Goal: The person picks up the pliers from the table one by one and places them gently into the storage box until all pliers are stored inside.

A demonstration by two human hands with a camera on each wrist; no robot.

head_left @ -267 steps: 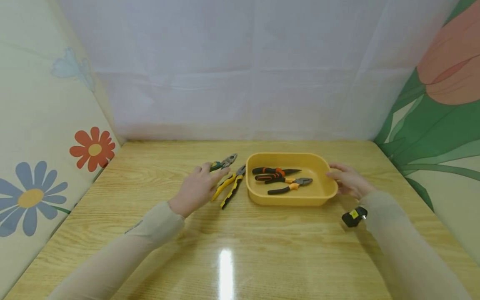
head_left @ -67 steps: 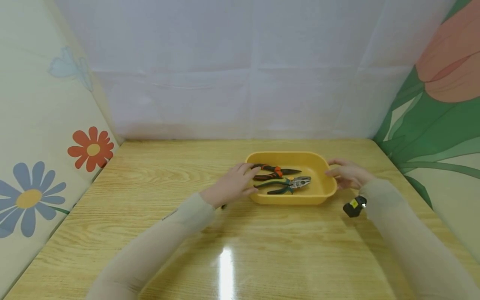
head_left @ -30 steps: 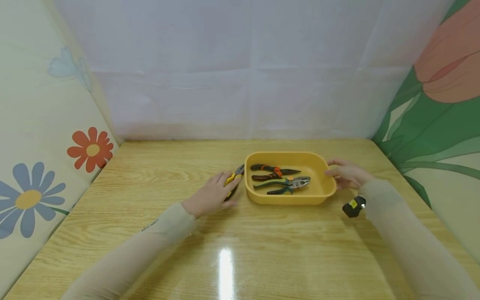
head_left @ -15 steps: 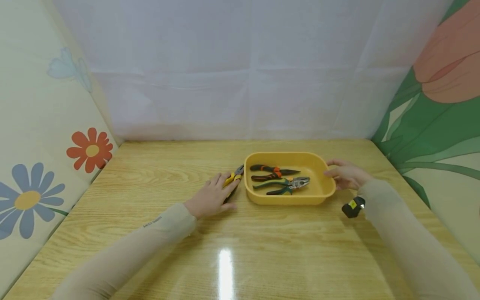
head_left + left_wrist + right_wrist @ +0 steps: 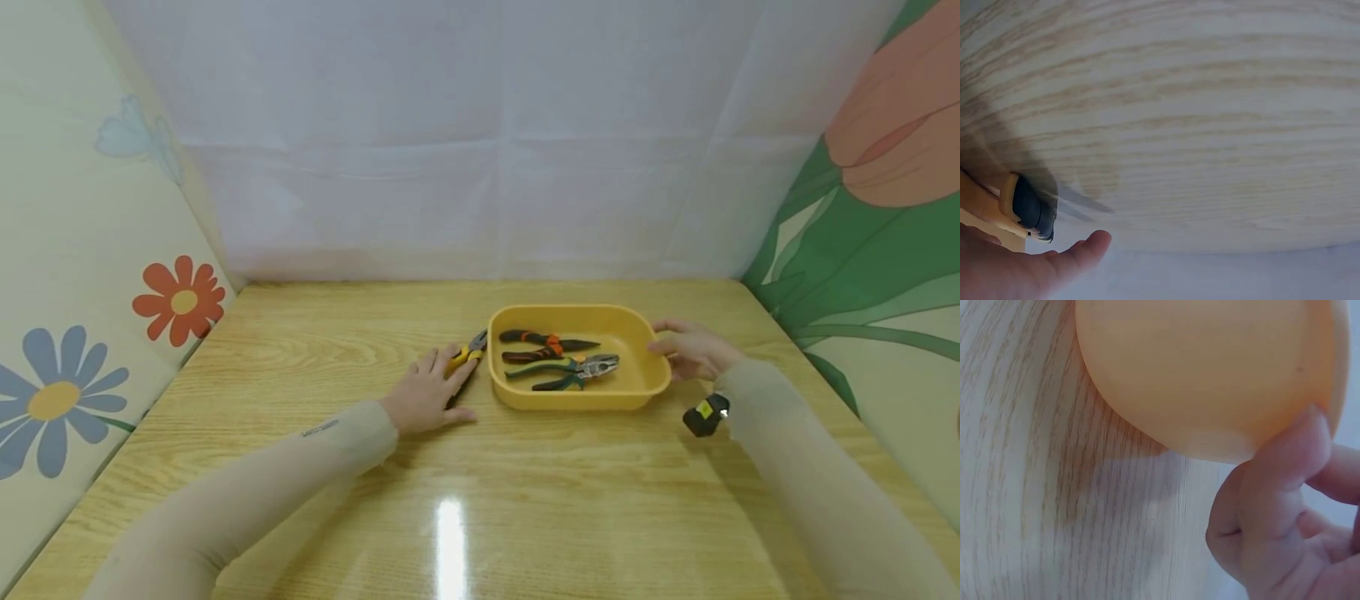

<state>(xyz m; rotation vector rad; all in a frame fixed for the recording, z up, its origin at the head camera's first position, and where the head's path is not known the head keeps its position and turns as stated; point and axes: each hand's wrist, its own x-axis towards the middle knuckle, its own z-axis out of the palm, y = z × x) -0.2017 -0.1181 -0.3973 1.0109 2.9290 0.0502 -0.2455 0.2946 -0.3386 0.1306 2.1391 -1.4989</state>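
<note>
In the head view my left hand (image 5: 423,398) rests over the yellow-and-black pliers (image 5: 474,353) on the table, fingers extended and thumb held out to the side. It hides most of their handles; the metal nose points at the yellow tray (image 5: 573,402). One handle end (image 5: 1030,206) shows beside the thumb in the left wrist view. My right hand (image 5: 693,348) pinches the tray's right rim between thumb and fingers, also seen up close in the right wrist view. Inside the tray lie green-handled pliers (image 5: 600,365) and long-nose pliers (image 5: 553,343) with black-and-orange handles.
A small black object with a yellow label (image 5: 707,415) sits at the right sleeve's cuff. The wooden table (image 5: 570,500) runs back to a white cloth (image 5: 495,183). Flower-printed panels (image 5: 52,400) stand at both sides.
The green-handled pliers have gone from the table into the tray. My left hand has since moved back left onto the yellow-and-black pliers, its thumb spreading outward. The right hand stays on the rim.
</note>
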